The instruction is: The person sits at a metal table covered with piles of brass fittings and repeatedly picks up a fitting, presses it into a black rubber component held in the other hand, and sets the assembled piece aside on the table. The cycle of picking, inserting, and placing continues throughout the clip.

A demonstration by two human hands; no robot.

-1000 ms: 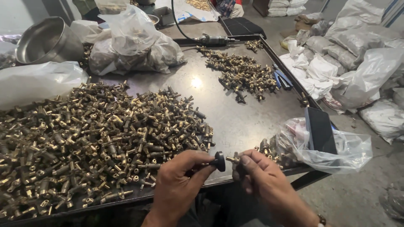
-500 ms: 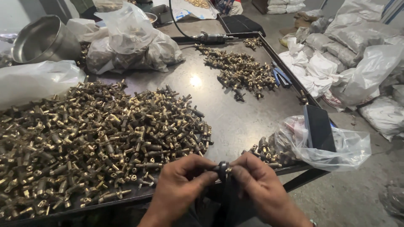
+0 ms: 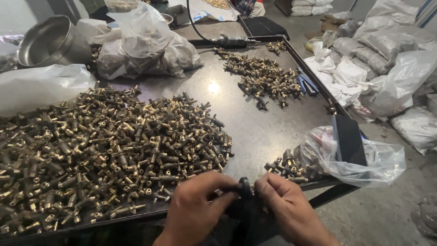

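Dark metal worktable (image 3: 255, 132), near edge: small black knob (image 3: 245, 186) pinched betw. fingertips of left hand (image 3: 195, 214) & right hand (image 3: 287, 212). Big brass fittings pile (image 3: 100, 150) just left; clear plastic bag (image 3: 359, 157) right.

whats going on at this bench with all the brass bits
A person holds a small dark round part between both hands, left hand and right hand, at the near edge of a metal table. A big heap of brass fittings lies to the left, a smaller pile farther back, and a few spill from a plastic bag.
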